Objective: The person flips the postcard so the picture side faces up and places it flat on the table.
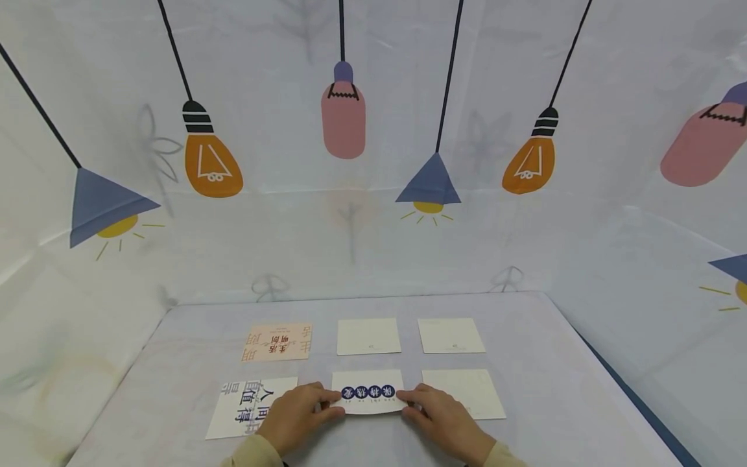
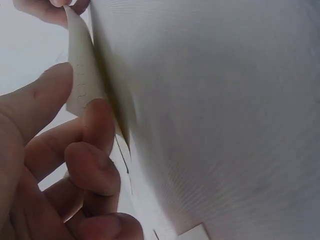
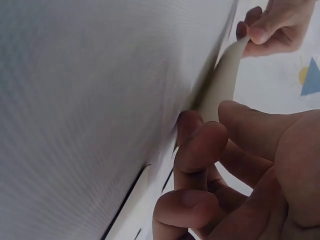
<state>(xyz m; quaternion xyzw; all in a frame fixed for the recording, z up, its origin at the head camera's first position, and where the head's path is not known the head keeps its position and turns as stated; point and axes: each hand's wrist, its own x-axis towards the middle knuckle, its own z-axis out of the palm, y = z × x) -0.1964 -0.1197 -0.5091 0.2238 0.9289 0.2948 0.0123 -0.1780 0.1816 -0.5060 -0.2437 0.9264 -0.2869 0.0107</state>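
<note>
A white card with a row of dark blue discs bearing white characters lies in front of me, its near edge bowed up slightly. My left hand pinches its left side between thumb and fingers. On the opposite side my right hand pinches it the same way. In the left wrist view the card stretches away from the left thumb, its pale back showing. The right wrist view shows the card curving between both hands. Left of it, a card with large blue characters is partly covered by my left hand.
Behind is a row: an orange-toned card with characters, a plain cream card and another cream card. A further cream card lies partly behind my right hand. A white curtain with printed lamps closes off the table's back.
</note>
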